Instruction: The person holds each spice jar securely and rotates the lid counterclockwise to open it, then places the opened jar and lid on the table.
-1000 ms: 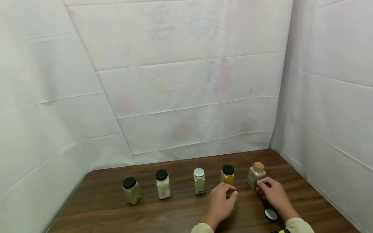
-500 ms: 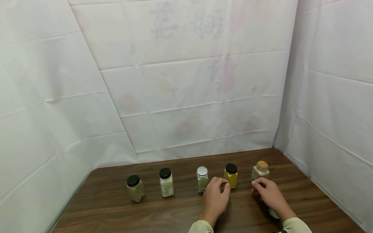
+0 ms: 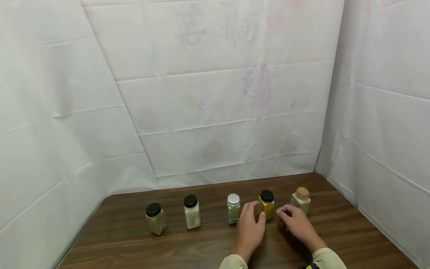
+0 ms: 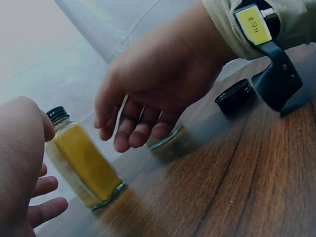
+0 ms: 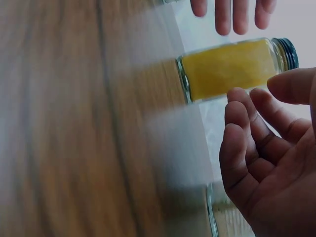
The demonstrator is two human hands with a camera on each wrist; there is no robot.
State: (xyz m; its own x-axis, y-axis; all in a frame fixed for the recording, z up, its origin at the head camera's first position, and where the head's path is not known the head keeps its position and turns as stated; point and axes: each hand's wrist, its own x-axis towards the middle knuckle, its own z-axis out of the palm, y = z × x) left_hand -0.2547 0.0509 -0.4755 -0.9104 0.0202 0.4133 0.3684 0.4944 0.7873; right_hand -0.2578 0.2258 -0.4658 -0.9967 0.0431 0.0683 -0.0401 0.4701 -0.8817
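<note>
Yellow jar (image 3: 266,207): upright on the table, black cap on, between my two hands. My left hand (image 3: 250,228) stands close at its near left, fingers loose and spread; whether a fingertip touches the glass I cannot tell. My right hand (image 3: 297,223) hovers to its right, fingers loosely bent, nothing seen in them.

Risks, as I judge them: square glass, tall for its base, so a knuckle catching the cap from one side could tip it. A grip by the fingertips alone might slip on smooth glass. The uncapped jar (image 3: 301,203) stands just behind my right hand; an elbow or wrist swung back could knock it, and with no cap on, its contents might spill. The loose black cap (image 4: 234,96) lies near my right wrist, easily nudged away by the sleeve.

Left of my hands: silver-topped jar (image 3: 233,211), then two more black-capped jars (image 3: 192,215), all upright.

Surface: dark wood-grain table (image 3: 188,250). Room: white creased sheeting (image 3: 208,108) on three sides, faint coloured marks on it.
</note>
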